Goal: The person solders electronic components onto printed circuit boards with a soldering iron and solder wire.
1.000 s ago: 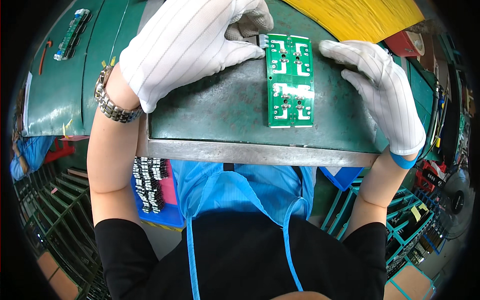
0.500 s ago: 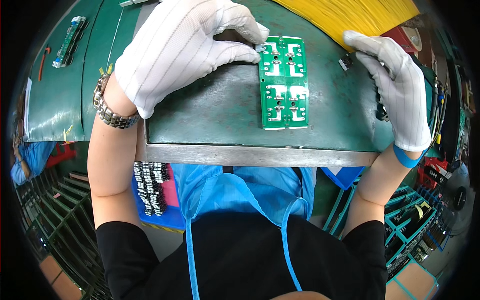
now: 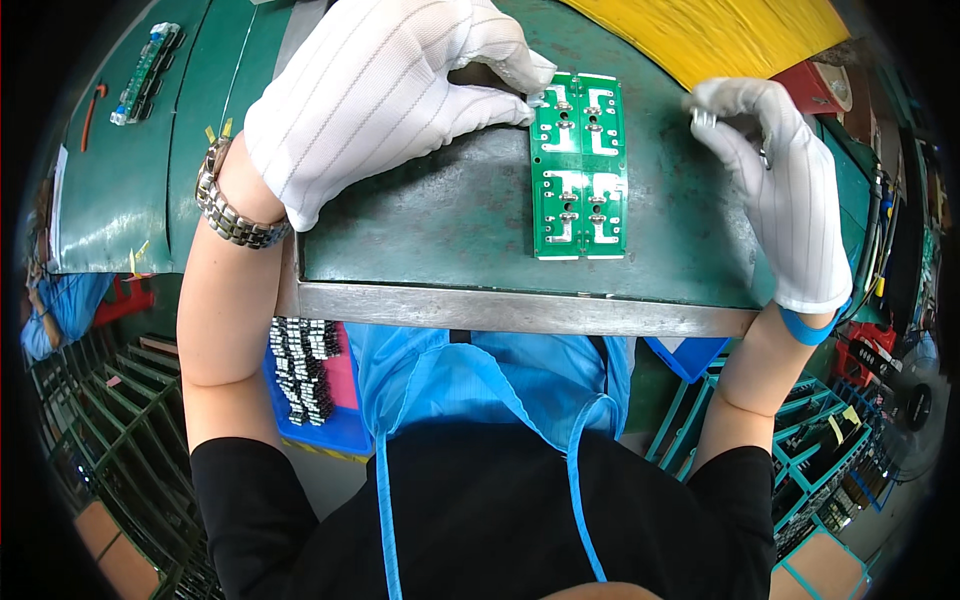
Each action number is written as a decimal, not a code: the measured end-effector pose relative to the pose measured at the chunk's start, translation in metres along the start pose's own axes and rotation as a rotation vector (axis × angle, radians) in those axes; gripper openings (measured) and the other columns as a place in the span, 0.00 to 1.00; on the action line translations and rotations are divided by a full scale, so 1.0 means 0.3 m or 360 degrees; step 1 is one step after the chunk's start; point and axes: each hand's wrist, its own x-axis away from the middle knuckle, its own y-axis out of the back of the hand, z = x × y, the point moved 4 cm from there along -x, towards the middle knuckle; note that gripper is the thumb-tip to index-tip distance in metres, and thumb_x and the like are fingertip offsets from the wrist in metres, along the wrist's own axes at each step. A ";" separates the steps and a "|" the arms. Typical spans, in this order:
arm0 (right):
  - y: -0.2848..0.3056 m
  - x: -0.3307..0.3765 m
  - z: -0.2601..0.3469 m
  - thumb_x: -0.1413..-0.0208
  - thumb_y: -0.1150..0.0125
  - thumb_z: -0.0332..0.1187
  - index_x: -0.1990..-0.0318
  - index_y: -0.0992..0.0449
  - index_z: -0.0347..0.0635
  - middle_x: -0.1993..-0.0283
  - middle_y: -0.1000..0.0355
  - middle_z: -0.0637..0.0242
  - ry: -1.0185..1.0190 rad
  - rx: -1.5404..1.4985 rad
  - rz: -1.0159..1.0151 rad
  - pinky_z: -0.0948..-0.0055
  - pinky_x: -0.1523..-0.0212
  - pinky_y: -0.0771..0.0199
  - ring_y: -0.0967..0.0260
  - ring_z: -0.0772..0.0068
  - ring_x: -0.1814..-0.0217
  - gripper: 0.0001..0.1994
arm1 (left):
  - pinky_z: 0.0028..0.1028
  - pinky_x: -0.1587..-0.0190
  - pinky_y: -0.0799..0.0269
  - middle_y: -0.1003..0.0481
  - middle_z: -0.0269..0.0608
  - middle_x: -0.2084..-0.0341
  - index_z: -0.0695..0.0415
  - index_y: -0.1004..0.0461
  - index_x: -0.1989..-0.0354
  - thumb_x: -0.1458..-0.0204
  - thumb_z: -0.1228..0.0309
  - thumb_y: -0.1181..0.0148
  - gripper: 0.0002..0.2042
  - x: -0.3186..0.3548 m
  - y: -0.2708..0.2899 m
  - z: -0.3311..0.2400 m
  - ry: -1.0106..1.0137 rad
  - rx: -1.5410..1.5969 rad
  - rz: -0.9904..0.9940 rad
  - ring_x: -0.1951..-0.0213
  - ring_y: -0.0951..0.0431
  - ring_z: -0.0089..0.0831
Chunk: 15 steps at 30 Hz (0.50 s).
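A green circuit board panel (image 3: 580, 165) with silver solder pads lies on the green tabletop. My left hand (image 3: 410, 100), in a white striped glove, is closed in a pinch at the panel's upper left edge. A small pale part (image 3: 537, 100) shows between its thumb and forefinger, against the board. To the right of the panel, my right hand (image 3: 785, 180), also gloved, is closed at the fingertips on a small component with silvery pins (image 3: 704, 118). Its fingers are slightly blurred, and the component's exact kind cannot be made out.
Yellow sheeting (image 3: 720, 35) covers the far right, beside a red container (image 3: 812, 88). An assembled board strip (image 3: 148, 75) and an orange tool (image 3: 92, 115) lie far left. A metal edge (image 3: 500, 310) borders the table. Below it a blue bin (image 3: 340, 430) holds several small parts.
My right fingers have closed on the small component, which lay on the table before, and lifted it. My left hand keeps its pinch at the board. The whole view has shifted slightly.
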 end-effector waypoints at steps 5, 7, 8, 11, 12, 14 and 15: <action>-0.049 -0.016 0.007 0.38 0.38 0.25 0.50 0.23 0.34 0.54 0.20 0.60 -0.0459 -0.0412 -0.0200 0.77 0.55 0.24 0.21 0.76 0.57 0.11 | 0.29 0.60 0.25 0.19 0.38 0.68 0.55 0.16 0.61 0.49 0.65 0.32 0.10 0.015 -0.023 0.053 0.0070 -0.0027 0.0077 0.64 0.19 0.35; -0.053 -0.021 0.023 0.39 0.38 0.24 0.49 0.22 0.35 0.55 0.19 0.62 -0.0163 -0.0400 -0.0264 0.77 0.52 0.23 0.21 0.74 0.57 0.11 | 0.29 0.60 0.25 0.19 0.38 0.68 0.55 0.16 0.61 0.49 0.65 0.32 0.10 0.007 -0.025 0.042 0.0060 0.0022 0.0106 0.63 0.19 0.36; -0.054 -0.023 0.026 0.39 0.38 0.24 0.49 0.22 0.35 0.55 0.19 0.62 -0.0162 -0.0394 -0.0267 0.77 0.52 0.23 0.21 0.74 0.57 0.11 | 0.29 0.59 0.25 0.19 0.38 0.68 0.55 0.16 0.61 0.49 0.65 0.32 0.10 0.008 -0.012 0.018 0.0064 -0.0034 0.0109 0.63 0.19 0.36; -0.051 -0.030 0.057 0.39 0.39 0.23 0.48 0.22 0.37 0.54 0.19 0.63 0.0070 -0.0067 -0.0326 0.77 0.50 0.24 0.20 0.73 0.56 0.12 | 0.30 0.59 0.25 0.19 0.38 0.67 0.56 0.16 0.61 0.49 0.66 0.33 0.10 -0.002 0.002 -0.001 0.0024 0.0033 0.0071 0.63 0.19 0.35; -0.055 -0.030 0.065 0.39 0.39 0.23 0.50 0.21 0.37 0.54 0.19 0.63 0.0082 -0.0036 -0.0326 0.77 0.50 0.24 0.20 0.73 0.56 0.11 | 0.30 0.58 0.24 0.19 0.39 0.67 0.56 0.16 0.61 0.48 0.66 0.33 0.10 0.001 0.010 -0.004 -0.0015 0.0148 0.0017 0.63 0.19 0.35; -0.065 -0.030 0.078 0.39 0.39 0.22 0.51 0.21 0.36 0.54 0.19 0.63 0.0098 -0.0003 -0.0327 0.77 0.49 0.24 0.20 0.73 0.56 0.10 | 0.30 0.58 0.24 0.19 0.39 0.66 0.56 0.16 0.60 0.48 0.67 0.33 0.10 0.003 -0.027 0.046 -0.0036 0.0085 0.0008 0.62 0.19 0.35; -0.075 -0.026 0.066 0.40 0.38 0.22 0.52 0.21 0.35 0.54 0.19 0.63 -0.0050 -0.0212 -0.0335 0.77 0.50 0.24 0.20 0.73 0.56 0.09 | 0.30 0.58 0.24 0.19 0.39 0.66 0.56 0.16 0.60 0.48 0.67 0.33 0.09 -0.007 -0.037 0.048 -0.0062 0.0029 0.0004 0.62 0.19 0.35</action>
